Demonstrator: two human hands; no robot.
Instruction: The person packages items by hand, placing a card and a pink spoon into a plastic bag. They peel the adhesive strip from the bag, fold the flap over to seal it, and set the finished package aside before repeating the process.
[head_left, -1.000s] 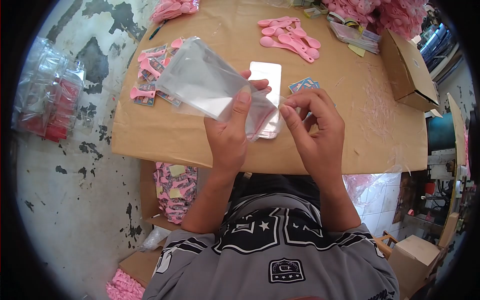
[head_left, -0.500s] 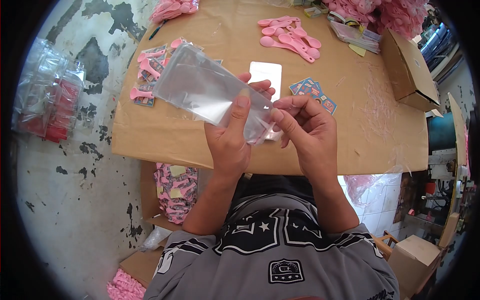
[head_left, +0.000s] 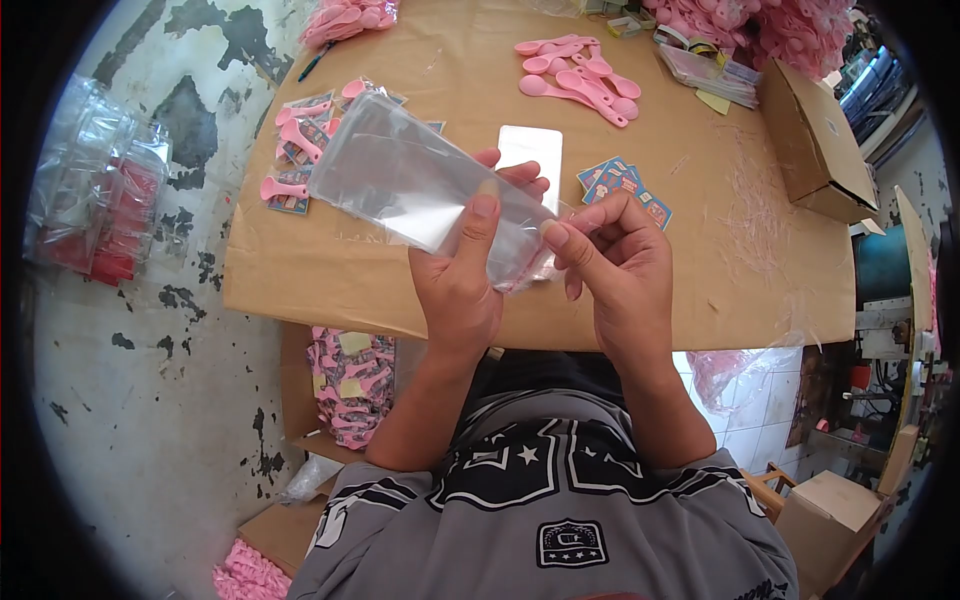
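My left hand [head_left: 465, 255] grips a clear plastic bag [head_left: 395, 175], thumb on top and fingers beneath. The bag slants from upper left down to the right above the table. At its lower right end, my right hand [head_left: 618, 255] pinches the edge between thumb and forefinger. Behind my left fingertips lies a white rectangular object [head_left: 530, 145], partly covered by the hand and bag. Small printed cards [head_left: 625, 185] lie fanned just beyond my right hand. Left of the bag, pink measuring spoons [head_left: 300, 135] rest with printed cards in clear bags.
Loose pink spoons [head_left: 580, 85] lie at the table's far middle. An open cardboard box [head_left: 815, 145] stands on the right edge, near plastic scraps [head_left: 750, 220]. Bagged spoons [head_left: 350, 385] fill a box below the table's left front. A pen [head_left: 316, 60] lies far left.
My right fingers have shifted slightly at the bag's edge, and the forefinger is more curled. The left hand keeps its hold with hardly any movement.
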